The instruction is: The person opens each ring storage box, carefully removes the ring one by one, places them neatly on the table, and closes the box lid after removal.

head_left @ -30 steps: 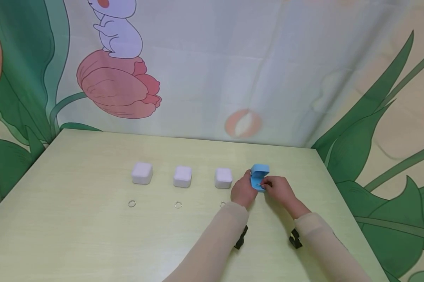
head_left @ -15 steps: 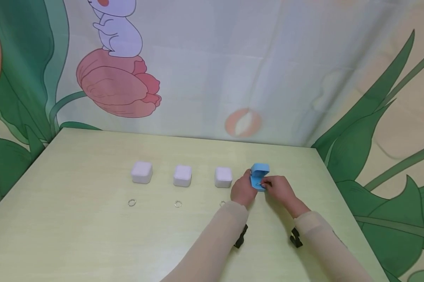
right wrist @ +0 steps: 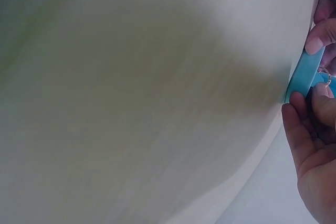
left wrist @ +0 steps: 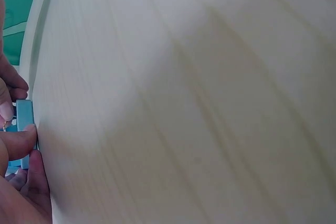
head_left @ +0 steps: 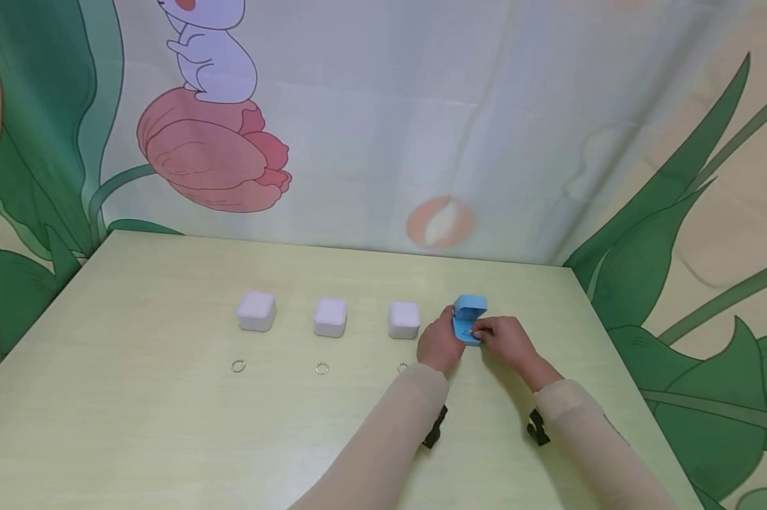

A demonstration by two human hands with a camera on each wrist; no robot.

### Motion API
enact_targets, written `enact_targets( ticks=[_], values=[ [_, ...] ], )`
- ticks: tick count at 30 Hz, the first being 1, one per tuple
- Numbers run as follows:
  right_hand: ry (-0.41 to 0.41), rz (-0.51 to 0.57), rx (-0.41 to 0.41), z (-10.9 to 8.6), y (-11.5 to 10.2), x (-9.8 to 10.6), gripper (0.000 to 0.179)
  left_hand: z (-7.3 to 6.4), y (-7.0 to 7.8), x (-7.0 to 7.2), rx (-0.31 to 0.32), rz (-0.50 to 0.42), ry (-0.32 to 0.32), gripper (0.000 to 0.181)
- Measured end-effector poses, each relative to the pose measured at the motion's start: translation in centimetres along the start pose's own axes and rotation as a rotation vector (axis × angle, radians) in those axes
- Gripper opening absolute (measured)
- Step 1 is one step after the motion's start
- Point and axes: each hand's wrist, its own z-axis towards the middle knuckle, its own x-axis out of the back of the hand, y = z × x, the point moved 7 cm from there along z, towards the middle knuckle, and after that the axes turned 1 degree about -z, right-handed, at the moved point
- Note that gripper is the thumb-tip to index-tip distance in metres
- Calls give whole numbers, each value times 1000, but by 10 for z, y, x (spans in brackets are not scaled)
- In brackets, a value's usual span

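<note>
A blue ring box (head_left: 469, 309) stands with its lid up at the right of the table. My left hand (head_left: 440, 345) grips its base from the left side; in the left wrist view the thumb lies across the front of the blue base (left wrist: 24, 113). From the right, my right hand (head_left: 506, 338) reaches into the box and pinches a small ring (right wrist: 328, 80) with thumb and finger, right at the inside of the base. Part of the ring is hidden by the fingers.
Three closed white boxes stand in a row to the left: far one (head_left: 256, 312), middle one (head_left: 329, 317), near one (head_left: 404, 320). Loose rings (head_left: 239, 366) (head_left: 322, 368) lie before them; a third ring (head_left: 402, 368) is partly behind the left sleeve.
My right hand and wrist have shifted very slightly to the right at the box. The left hand and the blue box keep their place.
</note>
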Motion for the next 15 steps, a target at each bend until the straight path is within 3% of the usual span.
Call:
enact_targets(
  ticks=[15],
  values=[
    [-19, 121, -58, -1, 8, 0, 20, 1, 0, -1, 8, 15, -13, 58]
  ],
)
